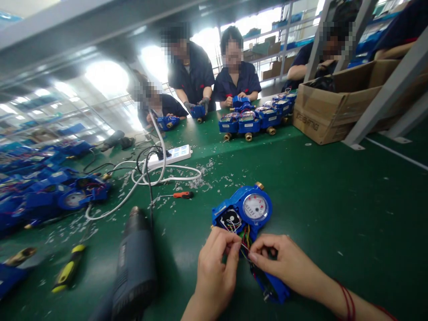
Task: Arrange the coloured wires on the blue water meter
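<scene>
— How far along does the work look?

— Midway, I'd judge. The blue water meter [248,215] lies open on the green desk [334,200], its coloured wires [244,237] spilling loose, nothing closed up yet.

— And the hands?

— The left hand [214,267] and right hand [284,261] are close together just below the meter, fingertips pinched on the wires.

— What does the meter look like?

— A round white dial, a brass fitting at its far end, an exposed compartment beside the dial. A heat gun [135,263] lies left of the left hand.
</scene>
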A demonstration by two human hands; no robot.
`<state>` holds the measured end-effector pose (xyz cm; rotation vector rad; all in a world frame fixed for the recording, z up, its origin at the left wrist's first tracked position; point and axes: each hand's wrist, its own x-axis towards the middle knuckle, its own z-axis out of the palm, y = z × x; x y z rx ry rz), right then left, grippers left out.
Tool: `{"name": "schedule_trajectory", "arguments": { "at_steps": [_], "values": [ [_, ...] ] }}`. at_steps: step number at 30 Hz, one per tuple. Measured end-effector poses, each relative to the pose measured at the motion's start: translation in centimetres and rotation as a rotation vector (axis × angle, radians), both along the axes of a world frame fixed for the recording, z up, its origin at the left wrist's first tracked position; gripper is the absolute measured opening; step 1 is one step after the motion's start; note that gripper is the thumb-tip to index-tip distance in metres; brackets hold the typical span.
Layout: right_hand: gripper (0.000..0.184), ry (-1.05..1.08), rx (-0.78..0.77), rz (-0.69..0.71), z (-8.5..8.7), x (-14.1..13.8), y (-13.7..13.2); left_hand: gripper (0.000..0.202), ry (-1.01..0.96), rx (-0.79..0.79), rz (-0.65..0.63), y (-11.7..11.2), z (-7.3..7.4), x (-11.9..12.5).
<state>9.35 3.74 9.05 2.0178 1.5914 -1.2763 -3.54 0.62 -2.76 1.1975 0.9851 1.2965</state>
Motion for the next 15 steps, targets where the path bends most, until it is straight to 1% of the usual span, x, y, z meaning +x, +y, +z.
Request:
{"name": "schedule_trajectory", "arguments": {
  "at_steps": [5,8,11,13,15],
  "values": [
    [0.027,0.036,-0.052,-0.107,-0.2,0.2,0.1,0.008,0.062,0.002,0.014,-0.5,-0.7,0.1],
    [0.027,0.039,-0.042,-0.149,-0.5,0.5,-0.1,0.01,0.093,0.024,0.03,-0.7,-0.8,0.2],
    [0.027,0.088,-0.024,-0.237,-0.8,0.8,-0.3,0.011,0.133,0.056,0.059,-0.9,-0.7,0.1],
    [0.026,0.13,-0.022,-0.288,-1.0,1.0,-0.5,0.013,0.17,0.07,0.071,-1.2,-0.9,0.1],
    [0.025,0.145,-0.015,-0.307,-1.0,1.1,-0.6,0.015,0.201,0.077,0.07,-1.6,-1.1,0.1]
  ]
}}
